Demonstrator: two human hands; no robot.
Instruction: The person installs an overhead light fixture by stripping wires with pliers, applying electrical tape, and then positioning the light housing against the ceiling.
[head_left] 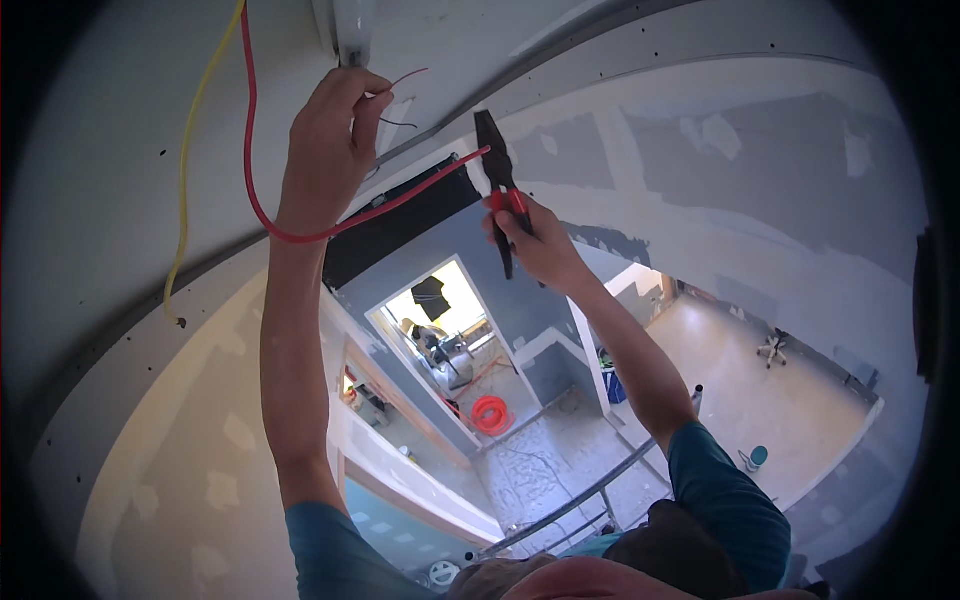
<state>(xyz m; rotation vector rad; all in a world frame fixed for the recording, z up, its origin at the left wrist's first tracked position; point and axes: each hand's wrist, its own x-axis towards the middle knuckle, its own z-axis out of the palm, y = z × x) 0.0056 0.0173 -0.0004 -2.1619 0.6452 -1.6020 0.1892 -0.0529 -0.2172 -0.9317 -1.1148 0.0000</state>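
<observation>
My left hand point(332, 140) is raised to the ceiling, closed in a pinch. Thin wires stick out past its fingertips, a reddish wire point(408, 76) above and a dark wire point(398, 123) below. In my right hand point(538, 240) are pliers point(496, 150) with red and black handles, jaws pointing up. A thick red cable point(253, 150) hangs from above, loops across my left wrist and runs up to the pliers' jaws, where its end lies; I cannot tell whether they grip it. Just above my left hand is a white fitting point(352, 35).
A yellow cable point(187, 150) dangles at the left. Below are a metal rail point(570, 510), a coil of orange hose point(490, 414) and a doorway with a person point(425, 340) beyond. Patched plasterboard walls point(720, 190) surround me. A wheeled stool base point(773, 347) and a bucket point(756, 458) stand on the floor.
</observation>
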